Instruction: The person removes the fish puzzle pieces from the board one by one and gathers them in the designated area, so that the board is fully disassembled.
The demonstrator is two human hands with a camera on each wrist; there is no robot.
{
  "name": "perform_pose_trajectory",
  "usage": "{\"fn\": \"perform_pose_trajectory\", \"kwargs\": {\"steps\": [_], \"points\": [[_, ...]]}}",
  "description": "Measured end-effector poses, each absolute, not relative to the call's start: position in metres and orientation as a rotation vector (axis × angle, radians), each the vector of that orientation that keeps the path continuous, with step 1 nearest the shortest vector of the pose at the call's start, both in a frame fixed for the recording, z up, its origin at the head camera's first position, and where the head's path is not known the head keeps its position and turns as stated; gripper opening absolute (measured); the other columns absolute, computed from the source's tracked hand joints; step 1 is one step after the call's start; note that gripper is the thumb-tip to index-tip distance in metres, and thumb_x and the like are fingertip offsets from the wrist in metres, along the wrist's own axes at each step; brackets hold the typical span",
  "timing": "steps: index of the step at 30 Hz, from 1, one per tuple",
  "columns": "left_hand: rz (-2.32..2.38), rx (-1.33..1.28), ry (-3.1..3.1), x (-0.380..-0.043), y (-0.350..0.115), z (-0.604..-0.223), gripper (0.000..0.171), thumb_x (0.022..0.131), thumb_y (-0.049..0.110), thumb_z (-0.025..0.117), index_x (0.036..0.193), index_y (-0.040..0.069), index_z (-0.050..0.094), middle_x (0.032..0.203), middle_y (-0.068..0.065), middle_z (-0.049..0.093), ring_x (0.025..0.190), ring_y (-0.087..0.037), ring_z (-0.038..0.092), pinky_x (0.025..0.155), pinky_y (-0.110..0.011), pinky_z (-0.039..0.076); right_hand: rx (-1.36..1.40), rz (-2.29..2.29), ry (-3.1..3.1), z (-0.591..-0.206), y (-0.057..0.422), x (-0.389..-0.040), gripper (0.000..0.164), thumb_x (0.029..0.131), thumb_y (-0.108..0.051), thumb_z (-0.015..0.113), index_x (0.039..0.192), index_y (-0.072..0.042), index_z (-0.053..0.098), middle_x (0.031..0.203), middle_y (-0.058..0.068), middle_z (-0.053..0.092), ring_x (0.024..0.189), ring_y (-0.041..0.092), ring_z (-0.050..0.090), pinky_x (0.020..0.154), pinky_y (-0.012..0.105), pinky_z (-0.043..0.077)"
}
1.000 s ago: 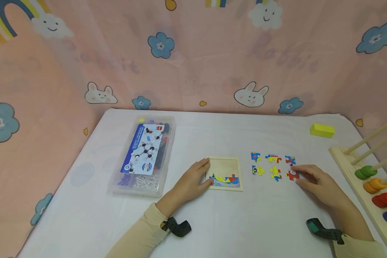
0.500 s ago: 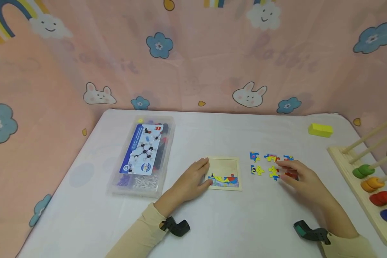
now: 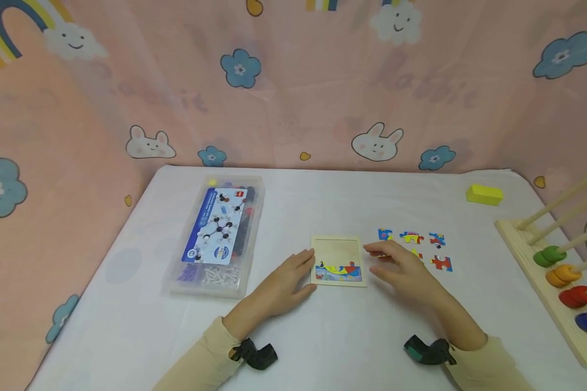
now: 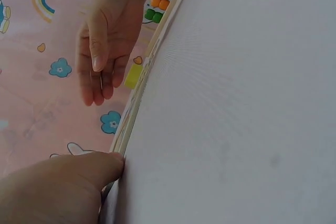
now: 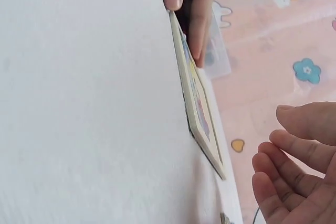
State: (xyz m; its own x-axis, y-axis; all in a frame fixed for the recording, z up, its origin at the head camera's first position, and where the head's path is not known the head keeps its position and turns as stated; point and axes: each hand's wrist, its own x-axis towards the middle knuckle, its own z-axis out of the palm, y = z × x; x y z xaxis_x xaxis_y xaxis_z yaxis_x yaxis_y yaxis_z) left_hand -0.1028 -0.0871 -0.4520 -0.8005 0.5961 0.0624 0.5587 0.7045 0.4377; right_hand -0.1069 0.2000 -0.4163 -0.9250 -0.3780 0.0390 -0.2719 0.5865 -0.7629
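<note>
A square wooden puzzle tray [image 3: 338,246] lies on the white table, a strip of joined picture pieces filling its near part. Along its left edge rests my left hand [image 3: 276,285], the thumb by the near corner. My right hand [image 3: 406,271] hovers just right of the tray, fingers loosely extended; in the right wrist view nothing shows between the thumb and fingers. Behind and beside that hand lie loose jigsaw pieces, including a yellow-and-red piece [image 3: 411,238], a blue-and-red piece [image 3: 437,239] and a red piece [image 3: 442,263]. The hand partly covers other pieces.
A clear plastic case [image 3: 217,233] of molecule model parts stands left of the tray. At the back right sits a yellow block [image 3: 484,194]. A wooden peg rack [image 3: 543,282] with coloured rings runs along the right side. A patterned pink cloth [image 3: 293,98] hangs behind the table.
My right hand has moved left from the red piece, across the loose pieces, to beside the tray. My left hand has shifted slightly toward the near side, its thumb slipping to the tray's corner.
</note>
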Motion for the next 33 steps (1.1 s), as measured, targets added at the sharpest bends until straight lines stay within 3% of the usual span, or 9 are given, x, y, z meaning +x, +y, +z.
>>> {"fn": "perform_pose_trajectory", "kwargs": {"steps": [8,20,33], "points": [[0.764,0.982,2.849,-0.102,-0.091,-0.454,0.057,0.094,0.030,0.058,0.141,0.000,0.042,0.152,-0.009,0.035,0.142,-0.021,0.030,0.118,-0.034,0.024,-0.688,-1.321,2.580,-0.421,0.167,-0.112,0.039,0.089,-0.006,0.062,0.127,-0.002,0.055,0.125,0.012,0.058,0.111,0.026,0.057,0.097,0.043,0.050],[0.784,1.000,2.863,-0.104,-0.090,-0.457,0.057,0.094,0.030,0.059,0.140,0.000,0.044,0.151,-0.008,0.037,0.140,-0.021,0.033,0.117,-0.034,0.026,-0.741,-1.244,2.577,-0.423,0.133,-0.116,0.041,0.087,-0.011,0.066,0.127,-0.005,0.056,0.122,0.007,0.059,0.108,0.021,0.058,0.096,0.042,0.051],[0.741,1.009,2.888,-0.104,-0.090,-0.457,0.056,0.094,0.032,0.058,0.139,0.001,0.046,0.149,-0.008,0.039,0.139,-0.021,0.036,0.116,-0.034,0.029,-0.713,-1.148,2.696,-0.436,0.119,-0.111,0.039,0.082,-0.006,0.069,0.120,-0.002,0.061,0.116,0.004,0.055,0.105,0.018,0.056,0.094,0.041,0.051]]}}
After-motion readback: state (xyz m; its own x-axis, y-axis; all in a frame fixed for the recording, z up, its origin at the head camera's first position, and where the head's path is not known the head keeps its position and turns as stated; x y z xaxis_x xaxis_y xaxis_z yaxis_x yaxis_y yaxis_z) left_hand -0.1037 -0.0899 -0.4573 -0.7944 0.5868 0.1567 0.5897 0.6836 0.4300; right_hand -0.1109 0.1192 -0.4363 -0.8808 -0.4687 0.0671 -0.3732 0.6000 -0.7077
